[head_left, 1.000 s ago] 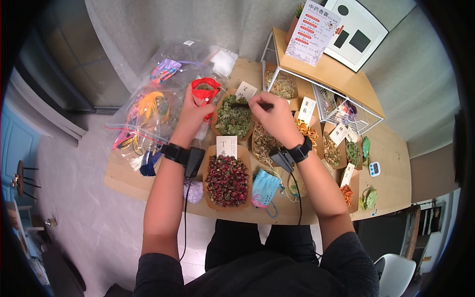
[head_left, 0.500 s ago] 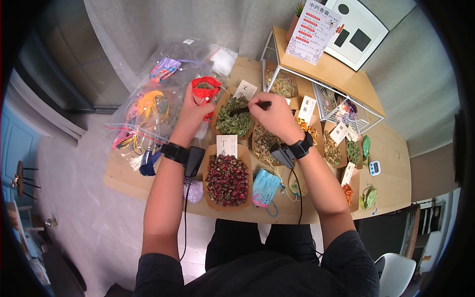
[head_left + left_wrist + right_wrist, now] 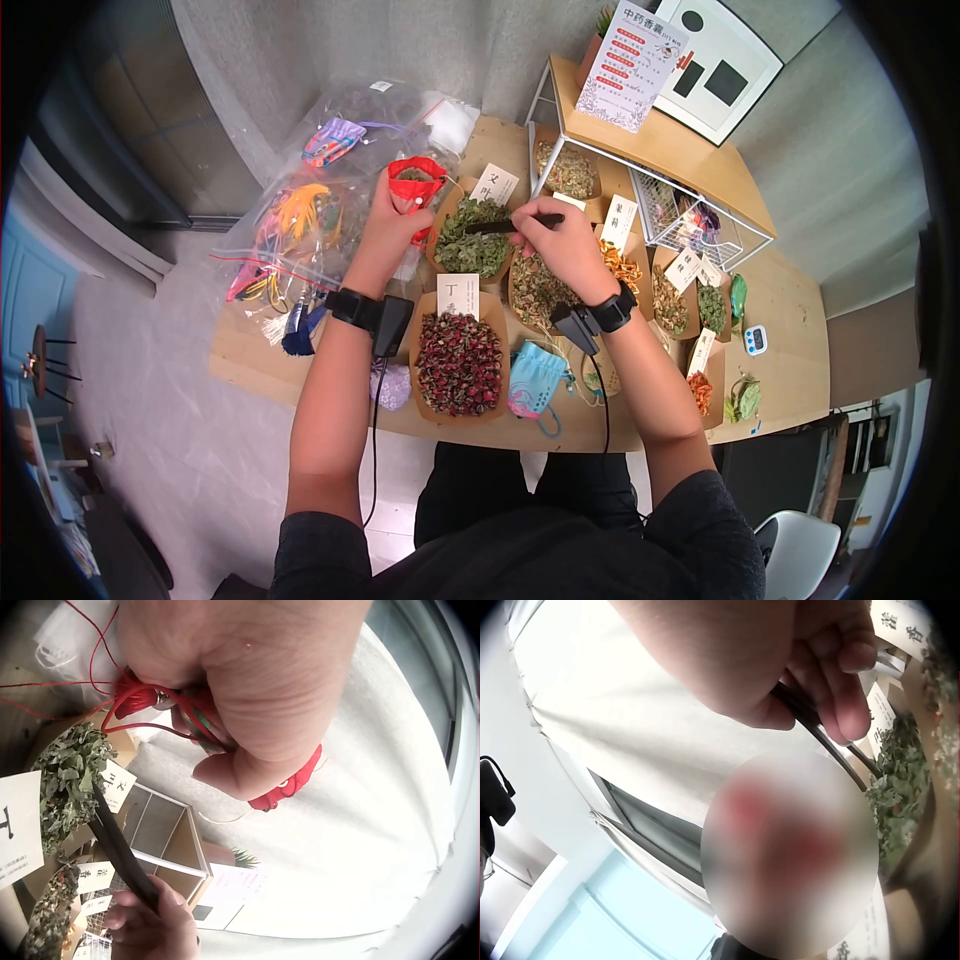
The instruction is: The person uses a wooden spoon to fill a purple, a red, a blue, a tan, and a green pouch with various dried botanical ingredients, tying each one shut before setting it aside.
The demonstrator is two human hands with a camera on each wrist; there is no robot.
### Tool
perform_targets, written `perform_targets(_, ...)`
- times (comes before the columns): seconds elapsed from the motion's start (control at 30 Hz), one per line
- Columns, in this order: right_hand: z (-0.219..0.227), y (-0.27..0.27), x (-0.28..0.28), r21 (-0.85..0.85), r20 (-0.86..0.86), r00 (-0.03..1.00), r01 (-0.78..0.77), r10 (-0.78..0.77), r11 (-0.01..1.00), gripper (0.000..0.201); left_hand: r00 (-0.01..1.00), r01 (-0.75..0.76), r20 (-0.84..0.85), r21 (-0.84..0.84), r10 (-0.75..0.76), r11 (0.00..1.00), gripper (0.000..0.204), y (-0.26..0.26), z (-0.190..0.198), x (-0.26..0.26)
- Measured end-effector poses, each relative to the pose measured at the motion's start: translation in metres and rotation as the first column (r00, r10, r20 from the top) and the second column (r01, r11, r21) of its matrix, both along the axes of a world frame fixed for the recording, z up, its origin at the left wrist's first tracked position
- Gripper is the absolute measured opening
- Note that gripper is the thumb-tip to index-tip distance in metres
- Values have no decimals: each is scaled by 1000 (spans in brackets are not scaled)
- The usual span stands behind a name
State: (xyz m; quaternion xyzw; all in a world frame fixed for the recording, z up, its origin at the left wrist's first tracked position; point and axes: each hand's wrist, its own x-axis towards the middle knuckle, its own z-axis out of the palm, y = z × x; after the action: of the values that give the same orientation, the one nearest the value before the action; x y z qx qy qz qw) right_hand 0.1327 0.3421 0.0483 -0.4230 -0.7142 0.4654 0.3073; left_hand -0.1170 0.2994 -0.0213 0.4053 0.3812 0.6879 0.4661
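In the head view my left hand (image 3: 390, 225) grips a small red drawstring pouch (image 3: 418, 172), its mouth upward with dried herb inside. Red cords (image 3: 112, 705) trail from the pouch in the left wrist view. My right hand (image 3: 562, 240) pinches dark, slender tongs (image 3: 490, 228), whose two arms show in the right wrist view. The tips of the tongs are in the green dried leaves (image 3: 465, 250), which fill a brown paper tray with a white label card (image 3: 495, 184). Part of the pouch is hidden behind the left hand's fingers.
A tray of dried rosebuds (image 3: 460, 370) stands nearest the body, beside a light-blue pouch (image 3: 540, 375). More herb trays crowd the right, near a wooden-topped rack (image 3: 660, 150). A clear plastic bag (image 3: 340, 230) with tassels lies left. A small timer (image 3: 756, 340) sits far right.
My right hand has shifted slightly right and turned, so more of the tongs shows over the green leaves. The left hand and the red pouch have stayed in place.
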Motion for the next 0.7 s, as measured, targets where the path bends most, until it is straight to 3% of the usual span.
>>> perform_targets(0.07, -1, -2, 0, 31, -9, 1000, -23, 23, 999, 19, 1000, 4, 2, 1, -4, 1000, 66, 0, 0, 0)
perform_targets(0.17, 3, -10, 2, 214, -14, 998, -57, 61, 975, 18, 1000, 14, 16, 6, -14, 1000, 66, 0, 0, -1)
perform_targets(0.27, 25, -37, 3, 345, 128, 982, -173, 137, 922, 16, 1000, 14, 25, 12, -14, 1000, 67, 0, 1, 0)
perform_targets(0.37, 16, -49, -1, 618, 262, 940, -338, 219, 710, 14, 1000, 8, 19, 18, -8, 1000, 69, 0, 1, 3)
perform_targets(0.5, 14, -54, 1, 681, 411, 896, -424, 168, 597, 14, 1000, 14, 9, 11, -14, 1000, 70, 2, -4, -2)
perform_targets(0.6, 9, -49, 4, 737, 415, 906, -387, 80, 554, 13, 1000, 10, 15, 10, -10, 1000, 70, 2, -2, 0)
perform_targets(0.7, 6, -44, 7, 734, 358, 933, -308, 40, 605, 13, 1000, 12, 21, 3, -12, 1000, 70, 0, 0, 1)
